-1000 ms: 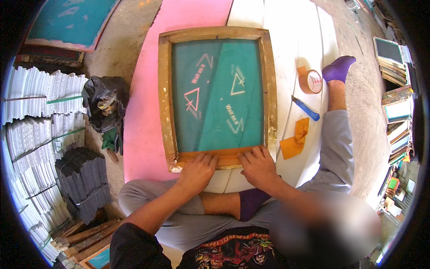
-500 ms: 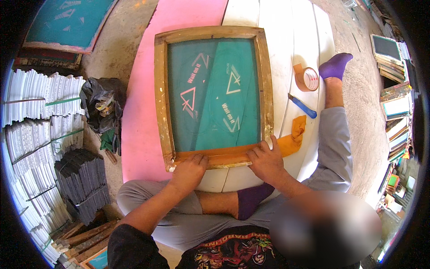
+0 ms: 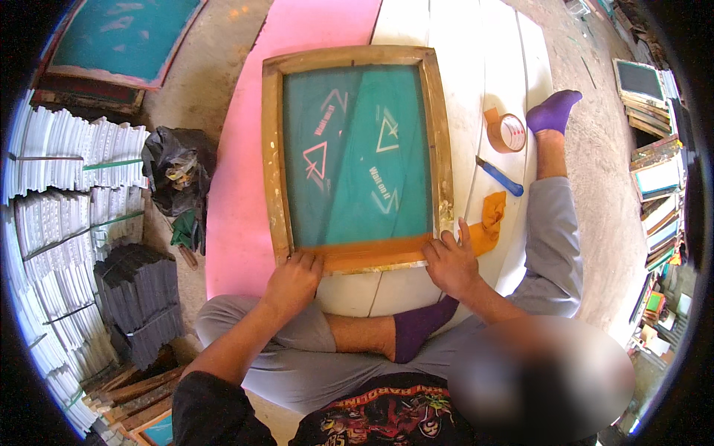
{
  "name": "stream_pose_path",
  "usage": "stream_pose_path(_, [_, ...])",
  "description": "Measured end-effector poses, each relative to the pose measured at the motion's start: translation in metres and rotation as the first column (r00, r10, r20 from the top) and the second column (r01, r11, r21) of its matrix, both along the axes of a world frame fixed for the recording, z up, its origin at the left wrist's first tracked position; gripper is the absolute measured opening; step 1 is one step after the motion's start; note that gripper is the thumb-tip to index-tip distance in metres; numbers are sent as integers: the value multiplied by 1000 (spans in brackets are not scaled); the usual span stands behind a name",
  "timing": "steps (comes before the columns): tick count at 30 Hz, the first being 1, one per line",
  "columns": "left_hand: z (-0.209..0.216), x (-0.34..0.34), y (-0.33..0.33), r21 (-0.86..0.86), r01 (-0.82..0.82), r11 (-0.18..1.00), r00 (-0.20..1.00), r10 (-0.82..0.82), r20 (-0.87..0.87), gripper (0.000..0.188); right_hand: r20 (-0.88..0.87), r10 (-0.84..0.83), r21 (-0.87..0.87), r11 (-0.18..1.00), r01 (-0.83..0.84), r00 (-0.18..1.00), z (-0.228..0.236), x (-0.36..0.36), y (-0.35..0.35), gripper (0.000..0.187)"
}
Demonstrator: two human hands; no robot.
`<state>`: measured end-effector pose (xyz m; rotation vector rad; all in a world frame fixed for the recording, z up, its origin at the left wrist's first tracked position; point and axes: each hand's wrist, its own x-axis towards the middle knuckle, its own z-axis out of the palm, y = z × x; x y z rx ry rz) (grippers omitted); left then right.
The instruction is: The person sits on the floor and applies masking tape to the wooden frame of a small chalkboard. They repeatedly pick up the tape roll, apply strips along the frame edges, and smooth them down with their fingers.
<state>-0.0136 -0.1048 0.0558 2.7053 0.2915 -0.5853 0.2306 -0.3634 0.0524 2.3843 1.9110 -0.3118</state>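
Note:
A screen-printing frame (image 3: 442,160) of worn wood lies on the table, its green mesh (image 3: 349,212) carrying pale triangle designs and lettering. Along its near side runs a strip of brown tape (image 3: 375,255). At the near left corner my left hand (image 3: 292,282) is closed over the rail, fingertips on the tape. My right hand (image 3: 452,267) grips the near right corner, one finger sticking up. Beside that hand lies a crumpled piece of orange-brown tape (image 3: 489,223). A roll of brown tape (image 3: 507,134) and a blue utility knife (image 3: 502,177) are farther right.
The tabletop is part pink (image 3: 238,186), part white boards (image 3: 457,67). On the left floor are bundled white stacks (image 3: 56,223), a dark grey stack (image 3: 137,290) and a black plastic bag (image 3: 178,167). Another green screen (image 3: 119,37) lies far left. My purple-socked foot (image 3: 552,111) rests at right.
My left hand has moved left and my right hand slightly right along the near rail, out to the corners. The frame has shifted a little; its near edge sits slightly farther away.

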Motion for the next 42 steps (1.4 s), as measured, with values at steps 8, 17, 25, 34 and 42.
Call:
stream_pose_path(8, [-11, 39, 52, -15, -15, 1000, 973, 18, 232, 34, -72, -59, 19, 998, 60, 996, 7, 56, 52, 44])
stream_pose_path(17, [-7, 35, 77, -38, 161, 986, 977, -154, 149, 54, -189, 40, 112, 994, -18, 981, -4, 77, 40, 49])
stream_pose_path(25, [-20, 27, 77, 28, 203, 979, 958, -205, 200, 57, -109, 28, 222, 975, -3, 994, -17, 61, 35, 43])
stream_pose_path(34, [-19, 25, 80, 19, 157, 987, 902, -151, 404, 56, -229, -66, 269, 955, 128, 971, -12, 55, 27, 46])
stream_pose_path(42, [-20, 17, 91, -3, 124, 992, 840, -103, 533, 39, -184, 94, 517, 856, 14, 978, -28, 75, 16, 31])
